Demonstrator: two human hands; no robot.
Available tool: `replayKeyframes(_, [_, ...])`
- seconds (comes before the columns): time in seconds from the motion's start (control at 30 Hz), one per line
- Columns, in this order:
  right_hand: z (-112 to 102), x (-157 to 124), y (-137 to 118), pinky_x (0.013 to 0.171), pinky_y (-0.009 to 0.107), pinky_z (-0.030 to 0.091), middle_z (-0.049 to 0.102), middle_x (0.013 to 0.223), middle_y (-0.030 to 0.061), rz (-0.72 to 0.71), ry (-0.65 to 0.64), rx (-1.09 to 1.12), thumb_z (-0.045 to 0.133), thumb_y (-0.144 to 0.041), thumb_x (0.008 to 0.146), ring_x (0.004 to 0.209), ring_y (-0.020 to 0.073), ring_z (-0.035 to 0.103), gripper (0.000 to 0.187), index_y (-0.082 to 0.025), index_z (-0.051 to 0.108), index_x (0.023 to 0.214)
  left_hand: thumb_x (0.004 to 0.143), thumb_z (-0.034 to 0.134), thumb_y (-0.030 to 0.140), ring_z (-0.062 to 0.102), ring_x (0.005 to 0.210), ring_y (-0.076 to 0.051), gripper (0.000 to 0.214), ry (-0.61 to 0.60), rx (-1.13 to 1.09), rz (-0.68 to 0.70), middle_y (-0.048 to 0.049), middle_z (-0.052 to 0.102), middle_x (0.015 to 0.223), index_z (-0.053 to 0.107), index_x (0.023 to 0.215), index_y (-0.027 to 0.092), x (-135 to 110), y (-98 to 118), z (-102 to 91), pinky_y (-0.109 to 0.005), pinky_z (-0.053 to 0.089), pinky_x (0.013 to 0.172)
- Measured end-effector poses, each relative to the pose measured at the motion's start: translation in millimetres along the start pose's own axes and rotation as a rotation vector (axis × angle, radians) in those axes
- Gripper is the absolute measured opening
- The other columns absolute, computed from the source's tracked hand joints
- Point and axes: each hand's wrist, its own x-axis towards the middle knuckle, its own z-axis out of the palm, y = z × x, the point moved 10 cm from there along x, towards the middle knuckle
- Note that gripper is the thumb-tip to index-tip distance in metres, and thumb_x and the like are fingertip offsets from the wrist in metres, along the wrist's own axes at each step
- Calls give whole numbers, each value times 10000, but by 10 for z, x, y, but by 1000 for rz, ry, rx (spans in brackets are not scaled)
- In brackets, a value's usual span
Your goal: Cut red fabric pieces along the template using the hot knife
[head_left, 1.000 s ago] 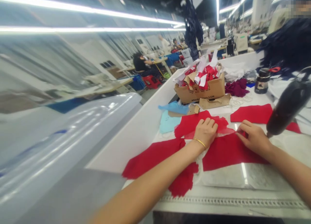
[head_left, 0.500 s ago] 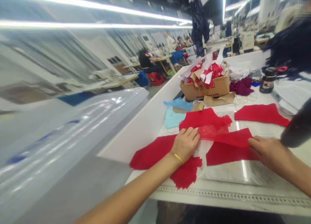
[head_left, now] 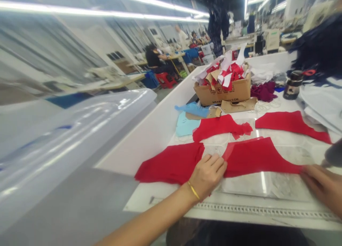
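Observation:
A red fabric piece [head_left: 253,157] lies spread on the table in front of me, with a thin translucent red layer showing along its upper left edge. The fingers of my left hand [head_left: 208,176] are closed on its left edge. At its narrow right tip, my right hand [head_left: 320,185] pinches the cloth. To the left sits a stack of red fabric pieces [head_left: 169,164], partly covered by my left hand and wrist. Farther back lie a ragged-edged red piece [head_left: 217,127] and another red piece [head_left: 291,125].
A cardboard box [head_left: 227,93] full of red and white scraps stands at the back. Near it are light blue sheets [head_left: 187,125], maroon cloth [head_left: 264,92] and a dark jar [head_left: 293,85]. A measuring tape [head_left: 253,209] runs along the front edge. A dark rounded object [head_left: 333,154] is at right.
My right hand has moved right and slightly down, and the red piece now lies flatter and more stretched out. The translucent layer, spread out behind it before, is now mostly covered.

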Motion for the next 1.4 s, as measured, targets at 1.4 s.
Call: replayKeyframes(1.4, [-157,-62,507,384,271,504,701,701,18,256,-153,175,554,-604,915,424,156,606,423,-253,691,1107,876,378,-49,665,930,-257,388,-9,-115,-136,-145,716,1035,659,1091,109,-15,104,-55,-394,570,790])
